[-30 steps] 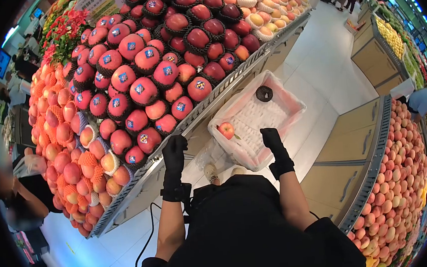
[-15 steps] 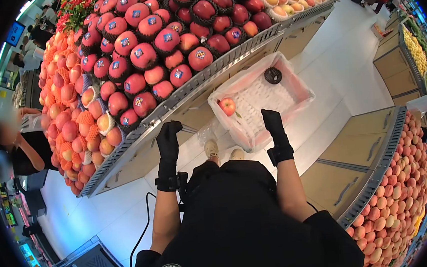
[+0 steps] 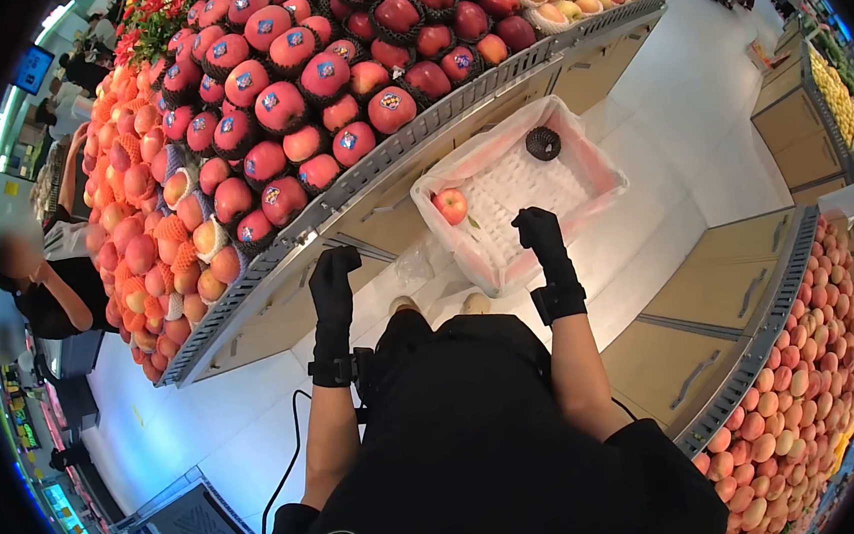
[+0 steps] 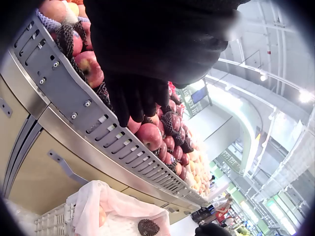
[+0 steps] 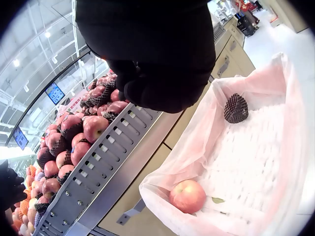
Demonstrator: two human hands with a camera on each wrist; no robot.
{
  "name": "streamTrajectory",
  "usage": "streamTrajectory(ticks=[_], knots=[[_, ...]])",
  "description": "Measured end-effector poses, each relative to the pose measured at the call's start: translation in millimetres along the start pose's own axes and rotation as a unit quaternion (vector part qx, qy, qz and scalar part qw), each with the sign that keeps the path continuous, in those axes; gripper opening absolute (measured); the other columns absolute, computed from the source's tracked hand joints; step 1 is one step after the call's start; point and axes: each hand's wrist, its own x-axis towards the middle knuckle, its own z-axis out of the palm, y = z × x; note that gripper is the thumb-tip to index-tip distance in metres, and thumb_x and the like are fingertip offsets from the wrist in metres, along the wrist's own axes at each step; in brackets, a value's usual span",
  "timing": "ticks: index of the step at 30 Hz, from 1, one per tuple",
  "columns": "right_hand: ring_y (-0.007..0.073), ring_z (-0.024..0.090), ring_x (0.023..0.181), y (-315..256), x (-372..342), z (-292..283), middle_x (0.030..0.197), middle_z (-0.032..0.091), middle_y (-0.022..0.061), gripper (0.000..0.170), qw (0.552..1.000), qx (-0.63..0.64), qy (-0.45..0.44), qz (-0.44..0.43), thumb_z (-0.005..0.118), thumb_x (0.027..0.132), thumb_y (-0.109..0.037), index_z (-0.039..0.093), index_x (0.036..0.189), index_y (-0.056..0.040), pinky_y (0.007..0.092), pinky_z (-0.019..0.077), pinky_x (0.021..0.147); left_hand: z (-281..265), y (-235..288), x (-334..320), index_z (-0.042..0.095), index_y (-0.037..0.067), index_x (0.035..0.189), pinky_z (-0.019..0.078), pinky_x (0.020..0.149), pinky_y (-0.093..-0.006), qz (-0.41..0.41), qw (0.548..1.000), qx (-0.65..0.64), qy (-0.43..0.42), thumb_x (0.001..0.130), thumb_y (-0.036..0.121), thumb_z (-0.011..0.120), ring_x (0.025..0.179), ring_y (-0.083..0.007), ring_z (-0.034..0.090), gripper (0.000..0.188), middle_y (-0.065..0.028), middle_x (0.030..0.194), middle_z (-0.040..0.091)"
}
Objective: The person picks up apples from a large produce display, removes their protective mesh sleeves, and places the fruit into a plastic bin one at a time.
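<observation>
Both hands wear black gloves and hold nothing. In the head view, the left hand (image 3: 333, 289) hangs with bent fingers near the grey rail (image 3: 315, 219) of the apple display (image 3: 279, 106). The right hand (image 3: 543, 238) is raised beside the near edge of a crate lined with pinkish plastic (image 3: 593, 146), apparently without touching it. Inside the crate lie one red apple (image 3: 450, 206), a small leaf (image 3: 473, 220) and a black foam net (image 3: 543, 143). The wrist views show loosely curled fingers on the left hand (image 4: 147, 49) and the right hand (image 5: 152, 59).
Peaches (image 3: 793, 389) fill a second stand at the right, above beige cabinets (image 3: 723, 274). Net-wrapped fruit (image 3: 139, 239) lies at the left end of the display. A person in black (image 3: 57, 286) stands beyond it. A cable (image 3: 295, 443) hangs by the left arm.
The head view has shifted, so the display and crate sit higher in the picture than a second ago. Both hands stay raised in front of the body, and the crate's contents look unchanged.
</observation>
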Motion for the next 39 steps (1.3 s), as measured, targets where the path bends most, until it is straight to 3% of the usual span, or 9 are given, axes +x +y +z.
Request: streamTrajectory(ticks=[5,11,20,24,25,29,32,36,39], knots=[[0.0098,0.048,0.048,-4.0,1.8,7.6,0.058,0.053,0.0029,0.019,0.999,0.025,-0.042,-0.015,0.051,0.081,-0.006,0.065,0.090,0.0027,0.0241,0.0378,0.047,-4.8,9.0,12.0,0.062,-0.004,0.096,0.0489,0.077,-0.0293,0.008,1.000,-0.010,0.002,0.098,0.021,0.049,0.082,-0.0150,0.061,0.028,-0.0084,0.088,0.065],[0.0114,0.055,0.055,1.4,12.9,34.6,0.064,0.059,0.0048,0.021,0.999,0.009,-0.032,-0.023,0.054,0.075,-0.003,0.065,0.091,0.0028,0.0239,0.0441,0.054,-22.3,9.3,36.0,0.062,-0.002,0.097,0.0475,0.070,-0.0278,0.037,0.999,0.000,-0.006,0.099,0.027,0.044,0.075,-0.0140,0.060,0.034,-0.0063,0.080,0.063],[0.0130,0.058,0.060,-6.8,29.6,77.3,0.071,0.061,0.0053,0.021,0.999,-0.015,-0.007,-0.029,0.057,0.078,-0.006,0.065,0.097,0.0015,0.0243,0.0478,0.058,-60.1,19.2,107.4,0.059,0.000,0.101,0.0512,0.065,-0.0281,0.045,0.995,-0.084,-0.012,0.098,0.022,0.049,0.078,-0.0122,0.059,0.025,-0.0056,0.090,0.063],[0.0123,0.058,0.061,-23.5,38.3,110.6,0.073,0.061,0.0050,0.021,0.999,-0.039,-0.005,-0.019,0.057,0.082,-0.007,0.065,0.100,0.0006,0.0237,0.0478,0.059,-78.6,29.6,131.2,0.058,0.001,0.105,0.0489,0.073,-0.0281,0.069,0.996,-0.058,0.016,0.094,0.017,0.056,0.083,-0.0122,0.058,0.020,-0.0053,0.092,0.061],[0.0118,0.058,0.061,-29.0,40.1,120.1,0.073,0.062,0.0049,0.022,0.998,-0.048,-0.014,-0.026,0.057,0.082,-0.007,0.064,0.101,0.0005,0.0234,0.0475,0.059,-85.1,23.0,138.9,0.056,0.001,0.110,0.0469,0.080,-0.0294,0.107,0.993,-0.023,0.031,0.090,0.016,0.061,0.088,-0.0143,0.057,0.025,-0.0065,0.097,0.060],[0.0097,0.056,0.062,-47.8,50.3,161.4,0.074,0.060,0.0035,0.025,0.996,-0.053,-0.046,-0.047,0.058,0.083,-0.007,0.062,0.107,-0.0007,0.0226,0.0458,0.058,-108.6,12.5,162.6,0.052,0.002,0.117,0.0464,0.083,-0.0313,0.126,0.990,-0.046,0.044,0.084,0.012,0.068,0.096,-0.0173,0.056,0.038,-0.0097,0.107,0.058],[0.0088,0.055,0.062,-56.8,62.4,191.6,0.075,0.059,0.0036,0.031,0.995,-0.055,-0.064,-0.045,0.059,0.084,-0.007,0.058,0.114,-0.0008,0.0229,0.0458,0.058,-126.3,12.8,175.3,0.052,0.002,0.117,0.0467,0.083,-0.0309,0.140,0.987,-0.026,0.072,0.082,0.009,0.070,0.095,-0.0166,0.056,0.040,-0.0091,0.105,0.057],[0.0097,0.056,0.066,-81.5,65.2,242.3,0.078,0.059,0.0052,0.033,0.992,-0.095,-0.065,-0.049,0.058,0.085,-0.008,0.055,0.117,-0.0010,0.0232,0.0468,0.060,-153.1,37.3,183.1,0.051,0.004,0.118,0.0469,0.081,-0.0297,0.093,0.992,-0.040,0.078,0.081,0.008,0.071,0.088,-0.0146,0.056,0.043,-0.0068,0.104,0.055],[0.0095,0.055,0.067,-87.5,72.3,271.5,0.080,0.059,0.0048,0.031,0.994,-0.080,-0.057,-0.052,0.058,0.087,-0.010,0.055,0.117,-0.0027,0.0234,0.0461,0.060,-167.8,33.0,200.6,0.051,0.004,0.118,0.0463,0.081,-0.0293,0.134,0.988,-0.050,0.057,0.081,0.008,0.070,0.092,-0.0139,0.054,0.042,-0.0059,0.106,0.055]])
